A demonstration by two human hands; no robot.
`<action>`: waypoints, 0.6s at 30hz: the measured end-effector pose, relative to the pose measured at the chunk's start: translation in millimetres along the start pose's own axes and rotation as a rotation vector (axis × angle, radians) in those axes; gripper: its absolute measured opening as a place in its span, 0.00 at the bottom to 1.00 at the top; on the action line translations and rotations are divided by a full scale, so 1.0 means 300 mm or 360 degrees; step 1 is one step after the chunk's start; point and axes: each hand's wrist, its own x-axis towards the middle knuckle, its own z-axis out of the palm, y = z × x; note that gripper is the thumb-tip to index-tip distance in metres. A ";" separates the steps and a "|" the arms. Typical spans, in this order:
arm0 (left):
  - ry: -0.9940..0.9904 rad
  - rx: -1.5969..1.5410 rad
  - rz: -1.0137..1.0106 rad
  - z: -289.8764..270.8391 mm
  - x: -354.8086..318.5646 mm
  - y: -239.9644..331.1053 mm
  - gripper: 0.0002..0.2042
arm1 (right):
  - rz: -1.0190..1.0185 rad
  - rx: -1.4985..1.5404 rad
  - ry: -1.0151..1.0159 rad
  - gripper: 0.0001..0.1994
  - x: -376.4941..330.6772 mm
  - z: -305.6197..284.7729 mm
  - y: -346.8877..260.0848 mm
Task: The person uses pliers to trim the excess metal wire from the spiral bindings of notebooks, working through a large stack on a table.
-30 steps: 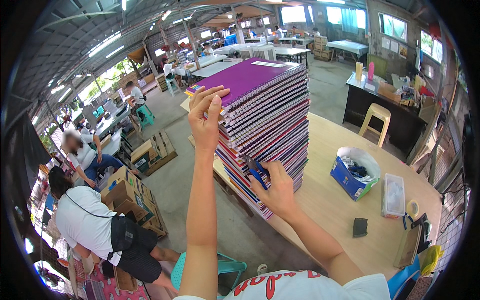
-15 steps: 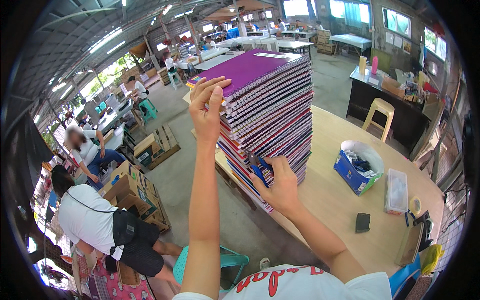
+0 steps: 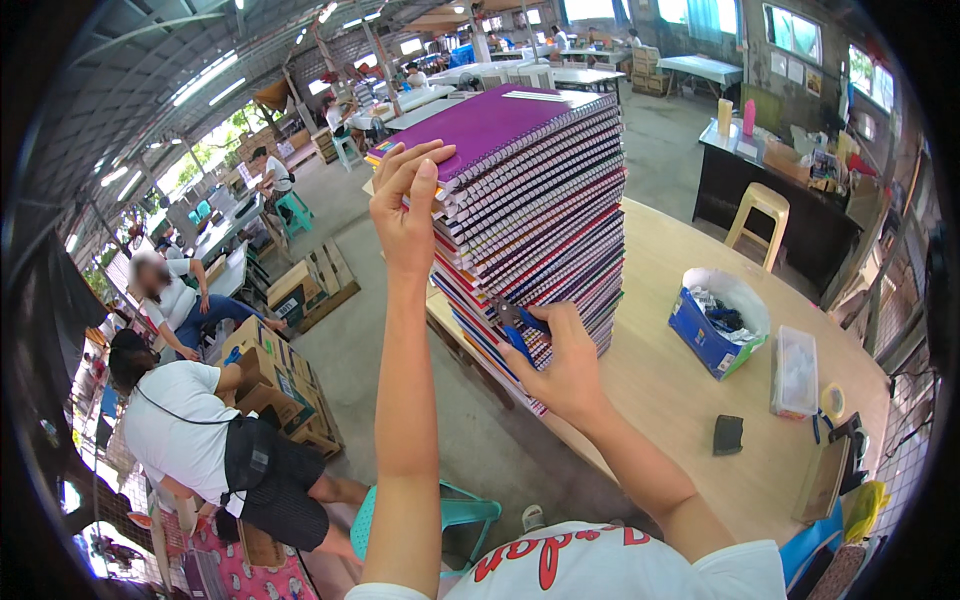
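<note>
A tall stack of spiral-bound notebooks [image 3: 560, 215] stands on the table, its wire-bound edges turned toward me and to the right. On top lies a notebook with a purple cover [image 3: 480, 125]. My left hand [image 3: 408, 195] rests at the upper left corner of the stack, fingers stretched over the purple cover and thumb up. Blue-handled pliers or cutters [image 3: 516, 328] are held in my right hand [image 3: 562, 365]. Their dark jaws touch or nearly touch the spiral edge low on the stack; the exact contact is too small to tell.
The light wooden table [image 3: 650, 420] carries a cut-open blue carton [image 3: 715, 325] of small pieces, a clear plastic box [image 3: 795, 375], a tape roll [image 3: 832, 401] and a dark block [image 3: 728, 435]. A green stool [image 3: 465, 512] stands near me. At left, a co-worker [image 3: 190, 420] bends by cardboard boxes [image 3: 275, 385].
My view has shifted slightly. My hands keep nearly the same places on the stack. The bending co-worker at left has moved an arm toward the cardboard boxes.
</note>
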 end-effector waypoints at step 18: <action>0.0007 0.0018 -0.0017 0.002 -0.004 -0.006 0.15 | 0.0044 -0.0024 0.0081 0.19 -0.003 0.026 0.010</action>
